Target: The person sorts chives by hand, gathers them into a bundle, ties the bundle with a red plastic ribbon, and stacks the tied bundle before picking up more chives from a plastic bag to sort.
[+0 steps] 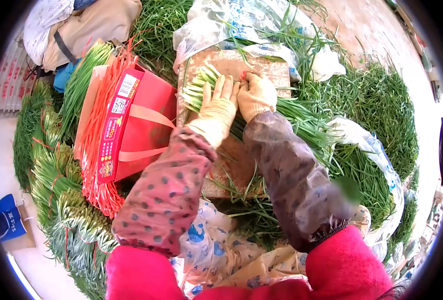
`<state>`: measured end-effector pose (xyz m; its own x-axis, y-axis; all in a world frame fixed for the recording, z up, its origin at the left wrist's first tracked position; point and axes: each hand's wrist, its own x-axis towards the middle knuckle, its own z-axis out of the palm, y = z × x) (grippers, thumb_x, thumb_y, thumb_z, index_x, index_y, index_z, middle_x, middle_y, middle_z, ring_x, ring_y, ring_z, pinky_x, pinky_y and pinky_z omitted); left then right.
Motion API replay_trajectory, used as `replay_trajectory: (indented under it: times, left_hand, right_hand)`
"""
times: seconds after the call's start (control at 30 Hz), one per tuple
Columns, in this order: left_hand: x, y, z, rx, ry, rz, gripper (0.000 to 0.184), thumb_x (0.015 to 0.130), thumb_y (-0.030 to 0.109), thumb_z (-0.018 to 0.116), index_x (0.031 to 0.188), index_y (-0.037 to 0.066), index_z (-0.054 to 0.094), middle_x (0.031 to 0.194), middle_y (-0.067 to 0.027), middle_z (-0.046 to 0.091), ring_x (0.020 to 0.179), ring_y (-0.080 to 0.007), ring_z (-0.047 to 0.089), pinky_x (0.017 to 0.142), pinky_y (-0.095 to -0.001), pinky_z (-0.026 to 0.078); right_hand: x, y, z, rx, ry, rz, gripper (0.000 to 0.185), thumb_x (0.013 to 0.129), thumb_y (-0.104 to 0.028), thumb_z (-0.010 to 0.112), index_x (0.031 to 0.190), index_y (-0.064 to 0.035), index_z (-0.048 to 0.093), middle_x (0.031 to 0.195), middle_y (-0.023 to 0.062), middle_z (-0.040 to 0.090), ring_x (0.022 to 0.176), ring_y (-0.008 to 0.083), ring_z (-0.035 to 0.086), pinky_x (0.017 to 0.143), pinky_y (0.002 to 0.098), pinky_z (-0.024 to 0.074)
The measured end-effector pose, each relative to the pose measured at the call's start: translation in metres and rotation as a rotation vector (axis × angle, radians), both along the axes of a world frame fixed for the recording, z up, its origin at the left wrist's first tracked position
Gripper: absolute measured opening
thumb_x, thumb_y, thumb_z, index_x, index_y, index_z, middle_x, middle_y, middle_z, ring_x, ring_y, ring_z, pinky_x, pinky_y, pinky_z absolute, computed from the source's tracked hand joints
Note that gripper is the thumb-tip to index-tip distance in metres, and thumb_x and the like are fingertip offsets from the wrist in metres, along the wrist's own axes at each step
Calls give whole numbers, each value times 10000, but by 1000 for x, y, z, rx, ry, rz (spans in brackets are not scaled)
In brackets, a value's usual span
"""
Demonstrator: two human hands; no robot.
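Landmark: the low table [221, 175], worn and stained.

Bundle of green stalks [201, 90] lies across the upper part of the table, pale cut ends at its left edge, leaves trailing past its right edge. Left hand [216, 112], gloved, is palm down on the bundle; its grip is apart, fingers extended and flat rather than wrapped round. Judged purpose: weight from above keeps the stalks together and the pale ends level. Right hand [257, 95], gloved, sits just beside it over the bundle; its grip is together, fingertips apparently clamped on a red tie [243, 75]. The paired hands probably stop the stalks rolling while the tie is handled.

Containers. Left of the table, almost against it: red bag [154, 95] with pink handles, tilted; contents not visible. A thick hank of red strips [94, 160] hangs along its side, presumably put there for easy reach. Above the table's far edge: crumpled clear plastic bag [204, 32], stray leaves on it. Right of the table: open plastic sack [384, 167], its rim round loose greens [364, 172]. Far left of the table: tied bunches [46, 170], stacked, pale ends facing inward.
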<state>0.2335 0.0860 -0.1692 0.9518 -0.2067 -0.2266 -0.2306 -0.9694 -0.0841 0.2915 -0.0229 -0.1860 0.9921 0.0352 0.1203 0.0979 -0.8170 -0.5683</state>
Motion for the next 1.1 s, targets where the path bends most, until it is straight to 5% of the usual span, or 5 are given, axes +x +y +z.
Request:
replay_trajectory:
  times: [0.23, 0.5, 0.63, 0.83, 1.1]
  left_hand:
    - [-50, 51, 54, -739, -391, 154, 236, 754, 106, 708, 983, 74, 660, 912, -110, 663, 899, -319, 630, 797, -423, 502]
    - [-68, 4, 25, -41, 658, 193, 299, 768, 299, 675, 939, 54, 682, 931, -147, 677, 922, -335, 640, 794, -443, 509]
    - [-136, -2, 28, 4, 1228, -529, 243, 811, 234, 554, 964, 134, 715, 915, -114, 694, 864, -305, 669, 745, -427, 533]
    - [-85, 28, 52, -597, 368, 173, 294, 766, 50, 577, 1010, 167, 694, 840, -117, 667, 846, -295, 647, 730, -389, 520]
    - [-42, 48, 9, -185, 381, -360, 330, 812, 86, 543, 1115, 161, 650, 831, -104, 661, 795, -289, 656, 660, -395, 510]
  right_hand:
    - [0, 0, 1, 42, 19, 22, 235, 840, -198, 561, 1029, -124, 680, 1033, 137, 637, 950, 314, 618, 848, 400, 492]
    - [1, -2, 6, 15, 87, 52, 246, 867, -227, 539, 1040, -113, 671, 1028, 162, 632, 969, 324, 610, 857, 415, 485]
    - [2, -3, 2, 44, 93, 49, 255, 875, -230, 525, 1053, -119, 670, 1030, 165, 632, 977, 328, 607, 862, 413, 483]
    - [4, -4, 10, 54, 127, 37, 237, 870, -201, 536, 1018, -84, 680, 1010, 172, 655, 938, 347, 618, 826, 408, 492]
    - [2, -7, 11, 177, -172, -10, 150, 803, -147, 561, 820, -79, 694, 740, 159, 654, 716, 367, 635, 659, 442, 513]
